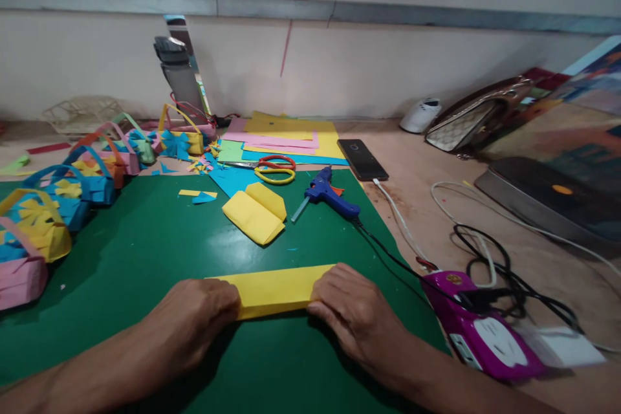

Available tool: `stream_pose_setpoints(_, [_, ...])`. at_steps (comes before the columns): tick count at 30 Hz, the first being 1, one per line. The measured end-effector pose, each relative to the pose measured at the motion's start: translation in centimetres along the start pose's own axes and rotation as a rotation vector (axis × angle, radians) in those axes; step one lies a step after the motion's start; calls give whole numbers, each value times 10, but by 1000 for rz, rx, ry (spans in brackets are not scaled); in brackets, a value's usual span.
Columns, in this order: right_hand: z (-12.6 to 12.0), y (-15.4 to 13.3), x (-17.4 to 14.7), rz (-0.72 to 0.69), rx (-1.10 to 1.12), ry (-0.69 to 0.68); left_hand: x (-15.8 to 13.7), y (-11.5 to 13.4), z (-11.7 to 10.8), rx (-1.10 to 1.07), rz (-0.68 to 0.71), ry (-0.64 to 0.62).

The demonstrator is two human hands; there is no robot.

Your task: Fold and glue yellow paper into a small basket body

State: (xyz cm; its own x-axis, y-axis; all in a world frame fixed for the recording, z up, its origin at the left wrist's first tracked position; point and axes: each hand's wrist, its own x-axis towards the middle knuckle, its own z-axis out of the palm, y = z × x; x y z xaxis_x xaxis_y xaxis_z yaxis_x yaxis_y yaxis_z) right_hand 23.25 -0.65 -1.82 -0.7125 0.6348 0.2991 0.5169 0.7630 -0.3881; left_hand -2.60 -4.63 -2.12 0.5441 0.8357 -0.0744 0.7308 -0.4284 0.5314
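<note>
Yellow paper strip [274, 290]: light, floppy, creases easily; left hand [194, 323] and right hand [354, 314] grip closed, pinning its ends flat on desk [145, 252].

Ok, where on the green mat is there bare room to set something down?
Bare green cutting mat lies between the folded yellow paper strip under both hands and the folded yellow paper piece, widest toward the left. More lies bare below the hands. Crowded: paper baskets along the left edge, blue glue gun and its cord at right, scissors and scraps at top.
</note>
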Motion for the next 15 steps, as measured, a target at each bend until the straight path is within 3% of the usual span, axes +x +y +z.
stream_pose_setpoints(3, [1,-1,0,-8,10,41,-2,-2,-1,36,59,75])
stream_pose_setpoints(9, [-6,-2,1,-56,35,240,-4,-7,-15,284,215,475])
stream_pose_setpoints(12, [-13,-4,1,-82,-38,273,-3,-6,-18,363,315,525])
stream_pose_setpoints(15, [-16,-6,0,-116,-78,256,-3,-2,-18,396,330,535])
